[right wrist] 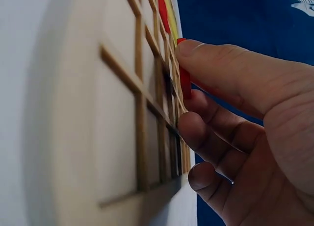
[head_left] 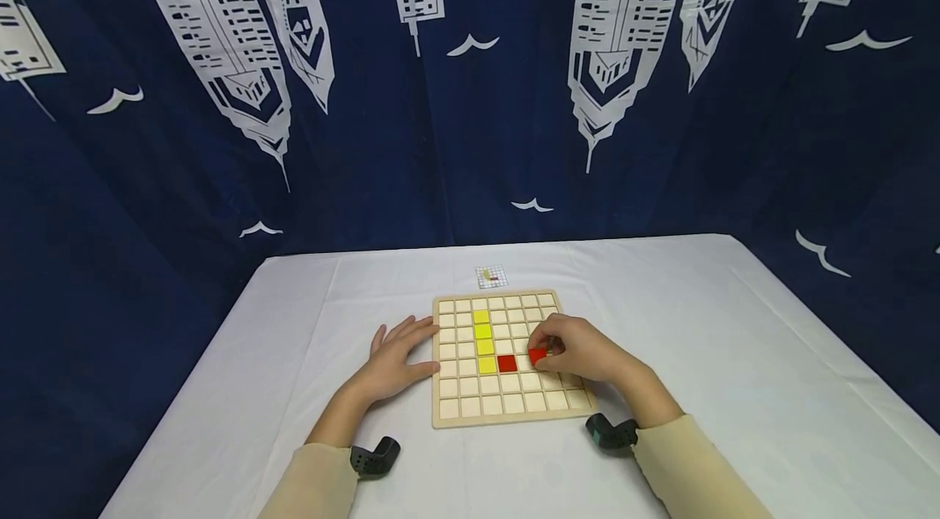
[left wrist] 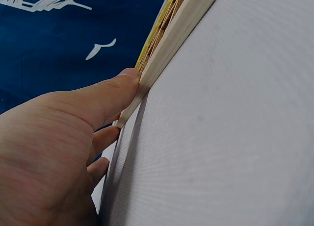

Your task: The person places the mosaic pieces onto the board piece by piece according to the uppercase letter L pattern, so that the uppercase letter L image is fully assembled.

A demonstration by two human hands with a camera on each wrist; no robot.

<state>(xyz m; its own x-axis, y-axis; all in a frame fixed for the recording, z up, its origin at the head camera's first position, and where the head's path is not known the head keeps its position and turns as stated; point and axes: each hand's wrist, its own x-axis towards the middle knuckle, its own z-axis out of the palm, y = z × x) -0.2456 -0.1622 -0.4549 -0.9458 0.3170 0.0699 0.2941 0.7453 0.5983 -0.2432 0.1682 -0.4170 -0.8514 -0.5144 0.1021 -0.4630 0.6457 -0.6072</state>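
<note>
A wooden grid board (head_left: 470, 423) lies on the white table. Down one of its columns run several yellow tiles (head_left: 482, 331), and a red tile (head_left: 507, 363) sits in the cell right of the lowest one. Over the cells just right of that, my right hand (head_left: 583, 348) pinches another red tile (right wrist: 185, 71) between thumb and fingers, tilted close above the grid in the right wrist view. At the board's left edge my left hand (head_left: 396, 360) rests with fingers spread, its thumb (left wrist: 130, 76) against the wooden rim.
Beyond the board's far edge lies a small card (head_left: 491, 277) printed with a grid and coloured cells. White cloth covers the table (head_left: 352, 282). Behind it hangs a dark blue curtain (head_left: 404, 160) with white building prints. Each wrist wears a black device (head_left: 376, 458).
</note>
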